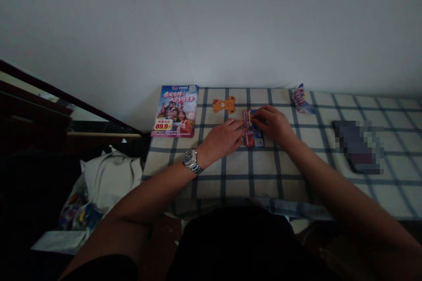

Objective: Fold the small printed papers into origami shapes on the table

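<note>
A small folded leaflet (249, 136), printed in pink, yellow and blue with a QR code, lies on the checked cloth between my hands. My left hand (226, 138), with a metal watch (192, 161) on its wrist, presses bent fingers on the leaflet's left side. From the right, my right hand (272, 124) has its fingers closed at the leaflet's upper right edge. Its fingertips hide part of the print. Just behind the leaflet lies a flat orange bear cutout (224, 104).
A stack of printed flyers (174, 112) sits at the table's left end by the wall. Toward the right stand a crumpled folded paper piece (300, 100) and a dark pixelated phone-like object (358, 147). White bags (112, 175) are on the left below the checked tablecloth (211, 184).
</note>
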{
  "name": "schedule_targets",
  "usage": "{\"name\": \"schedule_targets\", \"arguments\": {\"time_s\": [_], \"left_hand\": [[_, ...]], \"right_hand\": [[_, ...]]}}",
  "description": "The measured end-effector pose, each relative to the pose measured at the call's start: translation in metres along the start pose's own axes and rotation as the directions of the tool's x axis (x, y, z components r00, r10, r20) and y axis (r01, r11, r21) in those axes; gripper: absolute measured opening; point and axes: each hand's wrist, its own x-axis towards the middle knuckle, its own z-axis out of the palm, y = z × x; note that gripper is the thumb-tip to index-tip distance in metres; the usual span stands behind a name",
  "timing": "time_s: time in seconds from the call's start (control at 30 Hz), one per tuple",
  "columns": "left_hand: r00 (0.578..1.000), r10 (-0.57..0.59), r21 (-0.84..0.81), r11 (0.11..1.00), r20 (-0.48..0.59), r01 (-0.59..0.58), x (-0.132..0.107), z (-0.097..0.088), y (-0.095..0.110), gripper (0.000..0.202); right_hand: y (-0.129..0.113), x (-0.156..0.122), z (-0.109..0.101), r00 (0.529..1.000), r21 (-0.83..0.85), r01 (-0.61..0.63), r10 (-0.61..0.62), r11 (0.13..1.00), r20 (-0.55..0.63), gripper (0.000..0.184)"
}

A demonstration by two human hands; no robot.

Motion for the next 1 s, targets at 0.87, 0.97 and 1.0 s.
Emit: {"name": "schedule_targets", "arguments": {"time_s": [0.87,0.97,1.0], "left_hand": [[1.000,0.003,0.000,1.000,-0.010,-0.003,0.000,0.004,-0.001,0.037],[1.000,-0.004,-0.009,1.000,-0.001,0.004,0.000,0.003,-0.001,0.038],[1.000,-0.006,-0.010,1.000,0.002,0.006,0.000,0.003,-0.001,0.038]], "right_hand": [[-0.004,-0.024,-0.005,0.983,-0.077,0.162,-0.154,0.984,0.100,0.013],[-0.004,-0.029,-0.007,0.976,-0.078,0.196,-0.186,0.978,0.111,0.020],[-0.005,-0.031,-0.008,0.974,-0.081,0.199,-0.189,0.977,0.121,0.023]]}}
